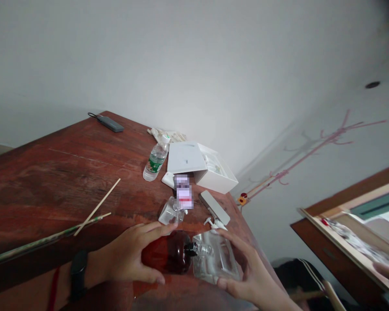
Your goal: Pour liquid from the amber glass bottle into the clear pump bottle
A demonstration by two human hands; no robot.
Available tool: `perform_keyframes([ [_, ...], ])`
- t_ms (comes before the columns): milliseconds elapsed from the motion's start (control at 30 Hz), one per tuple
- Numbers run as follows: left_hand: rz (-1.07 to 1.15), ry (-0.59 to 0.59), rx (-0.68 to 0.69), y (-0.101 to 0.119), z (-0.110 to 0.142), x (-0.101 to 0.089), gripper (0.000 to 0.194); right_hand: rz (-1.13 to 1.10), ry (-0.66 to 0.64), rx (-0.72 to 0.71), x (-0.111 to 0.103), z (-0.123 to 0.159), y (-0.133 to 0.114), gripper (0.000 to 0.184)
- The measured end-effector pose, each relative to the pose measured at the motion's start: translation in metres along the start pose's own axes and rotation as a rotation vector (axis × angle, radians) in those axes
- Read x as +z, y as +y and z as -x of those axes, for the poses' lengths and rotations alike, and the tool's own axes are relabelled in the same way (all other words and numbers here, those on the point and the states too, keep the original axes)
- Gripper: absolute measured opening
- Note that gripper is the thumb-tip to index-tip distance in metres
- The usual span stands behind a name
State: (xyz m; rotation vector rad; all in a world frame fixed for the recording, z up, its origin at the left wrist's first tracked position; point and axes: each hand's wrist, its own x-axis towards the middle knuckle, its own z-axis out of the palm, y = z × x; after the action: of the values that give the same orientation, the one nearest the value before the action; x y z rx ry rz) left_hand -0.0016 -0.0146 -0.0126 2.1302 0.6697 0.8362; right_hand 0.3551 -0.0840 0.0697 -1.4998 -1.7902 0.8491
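Observation:
My left hand [132, 255], with a dark band on its wrist, is wrapped round a reddish-brown bottle [173, 252] that lies tilted with its black neck to the right. In my right hand [246, 263] is a clear square bottle [215, 259], gripped between thumb and fingers. The two bottle necks meet, mouth toward mouth; whether liquid passes between them I cannot make out. Just beyond lie a second clear bottle [170, 211] and white pump heads [215, 223].
A water bottle [156, 159], an open white box [214, 170], a phone [184, 192] and a grey-white slab [215, 206] stand or lie farther back. Chopsticks [97, 207] are at left, a power bank [110, 123] at the far corner. Pink coat rack [311, 151] leans right.

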Motion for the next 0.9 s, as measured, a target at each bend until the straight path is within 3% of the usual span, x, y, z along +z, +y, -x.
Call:
perform_keyframes([
  [567, 0.005, -0.011, -0.002, 0.002, 0.000, -0.002, 0.115, -0.019, 0.002, -0.070, -0.001, -0.003, -0.007, 0.085],
  [900, -0.013, -0.019, 0.014, 0.000, 0.001, -0.001, 0.115, 0.097, -0.084, -0.099, -0.012, -0.005, -0.003, 0.089],
])
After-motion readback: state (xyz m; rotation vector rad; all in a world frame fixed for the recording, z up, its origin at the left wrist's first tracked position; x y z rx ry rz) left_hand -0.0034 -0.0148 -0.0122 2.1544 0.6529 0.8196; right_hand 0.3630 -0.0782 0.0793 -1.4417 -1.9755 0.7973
